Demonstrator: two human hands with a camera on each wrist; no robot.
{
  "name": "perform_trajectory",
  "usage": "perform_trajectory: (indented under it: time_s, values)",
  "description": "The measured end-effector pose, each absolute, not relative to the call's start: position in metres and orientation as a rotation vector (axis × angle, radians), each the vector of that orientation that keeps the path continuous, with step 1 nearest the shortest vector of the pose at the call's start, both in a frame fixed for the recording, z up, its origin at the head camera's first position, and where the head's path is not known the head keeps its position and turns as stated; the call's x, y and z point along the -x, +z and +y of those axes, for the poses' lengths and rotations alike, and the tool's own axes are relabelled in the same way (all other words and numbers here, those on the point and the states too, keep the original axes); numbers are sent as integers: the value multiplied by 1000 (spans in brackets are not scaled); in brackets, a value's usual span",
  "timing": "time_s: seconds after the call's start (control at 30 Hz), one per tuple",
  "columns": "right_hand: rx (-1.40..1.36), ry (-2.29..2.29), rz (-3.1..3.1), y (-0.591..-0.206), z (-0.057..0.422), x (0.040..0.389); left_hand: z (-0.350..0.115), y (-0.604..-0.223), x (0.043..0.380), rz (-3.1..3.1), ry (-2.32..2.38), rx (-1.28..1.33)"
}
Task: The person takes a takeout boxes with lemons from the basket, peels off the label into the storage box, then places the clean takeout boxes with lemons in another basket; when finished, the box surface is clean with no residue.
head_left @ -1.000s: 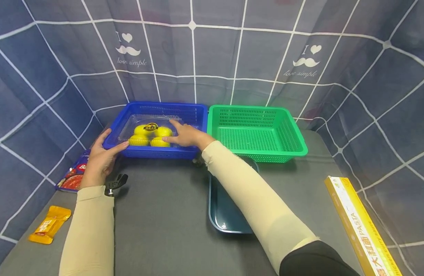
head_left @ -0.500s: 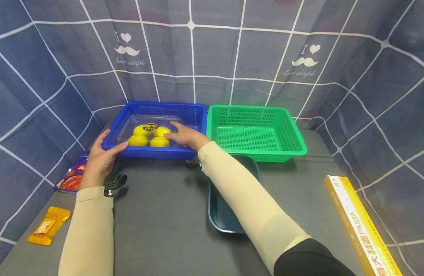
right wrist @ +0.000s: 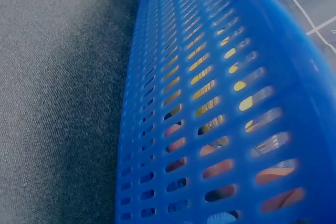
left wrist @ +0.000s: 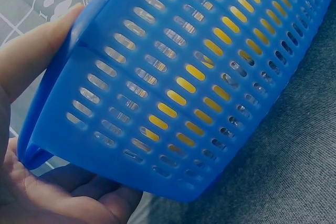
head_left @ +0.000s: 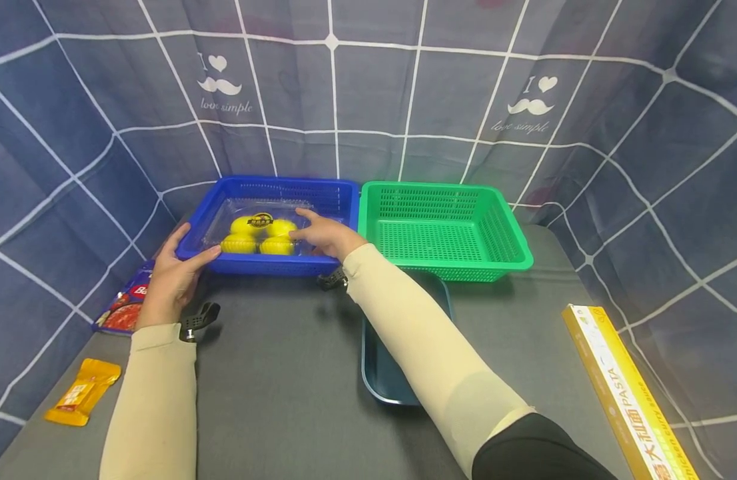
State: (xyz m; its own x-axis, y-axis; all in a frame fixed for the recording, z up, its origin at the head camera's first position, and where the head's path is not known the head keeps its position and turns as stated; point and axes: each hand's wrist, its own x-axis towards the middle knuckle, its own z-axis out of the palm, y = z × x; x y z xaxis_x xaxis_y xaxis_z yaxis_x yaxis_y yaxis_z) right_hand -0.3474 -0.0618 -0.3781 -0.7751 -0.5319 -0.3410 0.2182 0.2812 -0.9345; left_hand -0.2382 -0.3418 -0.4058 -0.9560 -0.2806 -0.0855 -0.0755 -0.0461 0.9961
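A blue perforated basket (head_left: pixel 278 267) stands at the back, left of centre. My left hand (head_left: pixel 172 277) grips its left front corner, with the thumb on the rim in the left wrist view and other fingers below. Inside lies a clear plastic box (head_left: pixel 224 217) with a dark label, holding several yellow fruits (head_left: pixel 239 243). My right hand (head_left: pixel 329 238) reaches over the front wall, its thumb and index finger extended at the box's right end. The other right fingers are mostly hidden; parts show through the slots in the right wrist view.
A green basket (head_left: pixel 494 273) stands right of the blue one. A dark tray (head_left: pixel 386 373) lies under my right forearm. A blue-and-red packet (head_left: pixel 125 310) and an orange packet (head_left: pixel 83 393) lie at left. A yellow pasta box (head_left: pixel 626 393) lies at right.
My right hand has drawn slightly rightward, its thumb sliding away from the yellow fruits toward the box's right end. The left hand keeps its grip on the blue basket.
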Motion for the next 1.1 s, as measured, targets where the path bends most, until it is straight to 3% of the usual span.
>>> perform_trajectory:
  time_s: [1.1]
  values:
    - [155,-1841,1847,-370,-56,339,-344,-406,240,-2089,-2147,-383]
